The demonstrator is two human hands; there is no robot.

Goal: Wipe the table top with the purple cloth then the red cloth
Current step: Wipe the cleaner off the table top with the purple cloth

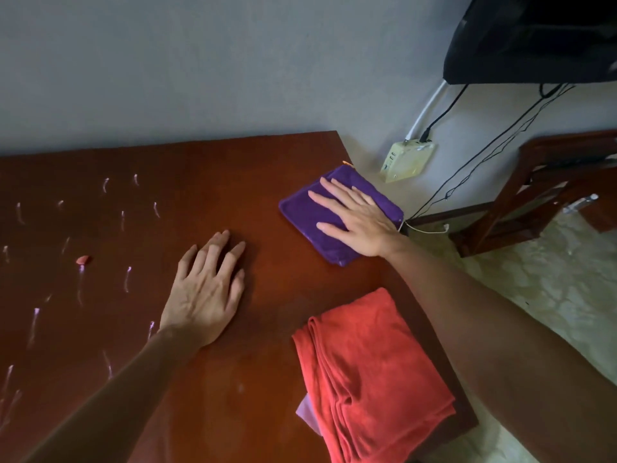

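The right hand (355, 217) lies flat on the folded purple cloth (329, 212), fingers straight and spread, pressing it to the table top (200, 182) rather than curling round it. The cloth sits toward two o'clock on the table, near the far right corner, one corner of it reaching the table's right edge. The left hand (205, 289) rests palm down on the bare wood near the middle of the view, fingers loosely extended and holding nothing, at about eight o'clock from the purple cloth and well apart from it. The red cloth (370, 372) lies folded at five o'clock, along the near right edge, under the right forearm's line but not touched by either hand; a pale lilac scrap (307, 412), perhaps another cloth, peeks from beneath its near left side. Whitish streaks (80, 282) mark the wood from nine to seven o'clock, with a small pink bit (83, 260) among them. Beyond the table's right edge, at two o'clock, a cream wall socket (405, 160) carries a plugged cable.
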